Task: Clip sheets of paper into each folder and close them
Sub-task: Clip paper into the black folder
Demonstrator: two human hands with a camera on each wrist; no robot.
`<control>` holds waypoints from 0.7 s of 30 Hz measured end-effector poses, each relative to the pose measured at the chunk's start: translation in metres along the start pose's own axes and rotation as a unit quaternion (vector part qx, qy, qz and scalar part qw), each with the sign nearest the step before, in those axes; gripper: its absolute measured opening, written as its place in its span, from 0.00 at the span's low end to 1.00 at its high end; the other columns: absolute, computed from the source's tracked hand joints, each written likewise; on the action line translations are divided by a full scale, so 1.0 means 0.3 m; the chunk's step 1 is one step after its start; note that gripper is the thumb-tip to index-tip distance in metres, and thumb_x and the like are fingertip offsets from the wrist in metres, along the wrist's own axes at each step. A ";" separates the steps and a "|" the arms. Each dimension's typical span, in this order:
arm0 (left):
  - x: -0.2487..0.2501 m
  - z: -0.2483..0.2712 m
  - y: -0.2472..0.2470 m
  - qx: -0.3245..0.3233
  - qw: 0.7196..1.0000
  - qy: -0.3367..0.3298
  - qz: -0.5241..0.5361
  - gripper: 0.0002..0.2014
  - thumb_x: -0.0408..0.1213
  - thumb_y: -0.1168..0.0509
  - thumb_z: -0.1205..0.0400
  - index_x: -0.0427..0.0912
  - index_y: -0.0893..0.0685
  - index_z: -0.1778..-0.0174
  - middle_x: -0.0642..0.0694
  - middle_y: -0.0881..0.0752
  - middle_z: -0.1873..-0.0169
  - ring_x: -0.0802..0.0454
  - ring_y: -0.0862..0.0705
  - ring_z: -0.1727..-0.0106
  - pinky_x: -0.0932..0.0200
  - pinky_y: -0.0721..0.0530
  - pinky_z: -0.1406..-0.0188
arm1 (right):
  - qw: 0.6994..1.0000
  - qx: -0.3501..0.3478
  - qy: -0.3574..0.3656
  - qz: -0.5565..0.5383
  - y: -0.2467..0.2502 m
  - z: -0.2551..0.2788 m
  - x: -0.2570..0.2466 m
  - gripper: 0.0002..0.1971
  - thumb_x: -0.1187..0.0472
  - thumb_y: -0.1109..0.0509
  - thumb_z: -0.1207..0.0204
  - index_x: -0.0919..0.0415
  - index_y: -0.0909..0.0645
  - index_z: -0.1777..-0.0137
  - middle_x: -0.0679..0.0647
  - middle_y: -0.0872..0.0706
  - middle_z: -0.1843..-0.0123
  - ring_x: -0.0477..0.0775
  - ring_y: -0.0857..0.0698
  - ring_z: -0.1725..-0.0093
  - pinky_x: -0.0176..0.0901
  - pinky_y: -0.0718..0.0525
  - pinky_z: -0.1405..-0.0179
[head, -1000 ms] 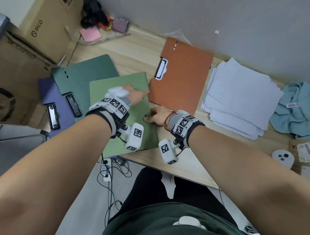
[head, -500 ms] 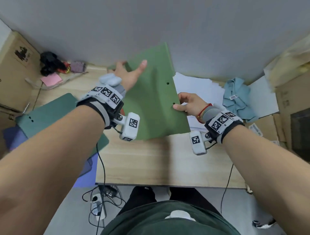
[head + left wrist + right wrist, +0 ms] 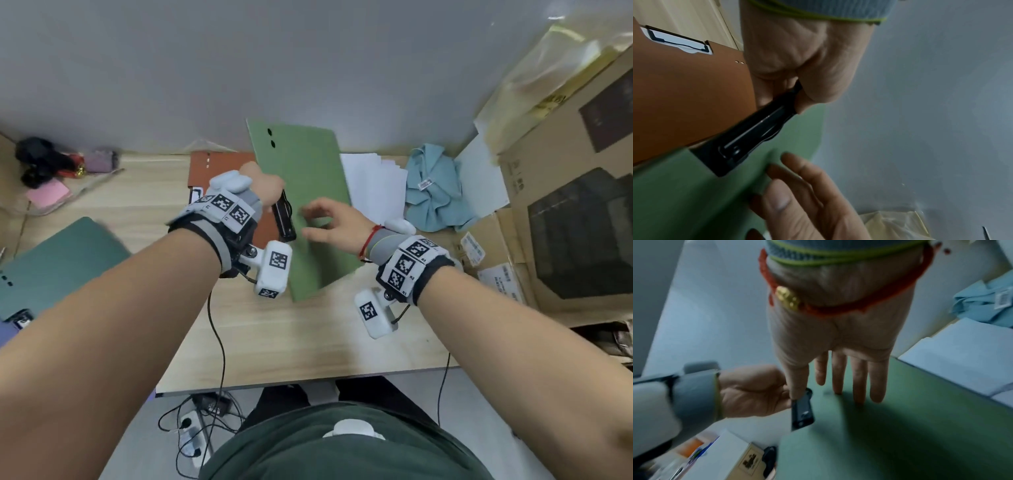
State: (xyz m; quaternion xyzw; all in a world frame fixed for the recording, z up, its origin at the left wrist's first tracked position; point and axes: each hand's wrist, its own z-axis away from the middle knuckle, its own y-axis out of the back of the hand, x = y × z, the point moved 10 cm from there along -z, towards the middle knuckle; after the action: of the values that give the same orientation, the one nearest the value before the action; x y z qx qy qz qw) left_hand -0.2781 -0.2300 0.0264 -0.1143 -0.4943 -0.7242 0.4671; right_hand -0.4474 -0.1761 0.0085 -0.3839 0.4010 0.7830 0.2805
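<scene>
Apparently, green folder (image 3: pixel 308 192) holds nothing.

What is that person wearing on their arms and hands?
Both arms are bare, with no sleeves. Each wrist has a grey knit cuff edged in yellow-green under a dark strap carrying white squares printed with black-and-white codes. A white camera block with its own code hangs under the left hand, another under the right hand. Thin black cables trail from them. The right wrist also has a red string bracelet with a gold bead.
</scene>
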 end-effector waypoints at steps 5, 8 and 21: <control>-0.018 0.002 -0.038 -0.028 0.998 -0.007 0.055 0.20 0.42 0.34 0.28 0.33 0.16 0.43 0.38 0.11 0.48 0.39 0.13 0.52 0.47 0.14 0.46 | 0.977 0.141 -0.146 0.066 0.232 0.010 0.245 0.33 0.48 0.24 0.27 0.58 0.29 0.25 0.59 0.24 0.27 0.58 0.21 0.31 0.45 0.24 0.32; -0.063 0.026 -0.087 -0.052 0.997 0.014 0.058 0.19 0.41 0.36 0.21 0.33 0.20 0.38 0.34 0.13 0.42 0.34 0.14 0.41 0.41 0.15 0.40 | 0.958 0.143 -0.247 0.004 0.270 0.039 0.418 0.44 0.44 0.23 0.31 0.60 0.37 0.20 0.61 0.29 0.22 0.62 0.24 0.27 0.51 0.24 0.32; -0.408 -0.007 -0.379 -0.074 0.982 0.152 0.087 0.32 0.47 0.33 0.33 0.33 0.22 0.34 0.35 0.14 0.43 0.35 0.14 0.42 0.40 0.14 0.42 | 0.943 0.176 -0.255 -0.125 0.183 0.098 0.611 0.33 0.57 0.19 0.37 0.52 0.37 0.38 0.61 0.15 0.41 0.60 0.11 0.50 0.56 0.12 0.45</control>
State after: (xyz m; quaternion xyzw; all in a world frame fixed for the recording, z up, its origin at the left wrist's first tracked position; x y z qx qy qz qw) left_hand -0.3015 -0.1542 -0.1206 -0.0796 -0.3510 -0.7243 0.5880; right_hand -0.5999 -0.1557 -0.1090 -0.1630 0.3965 0.7301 0.5321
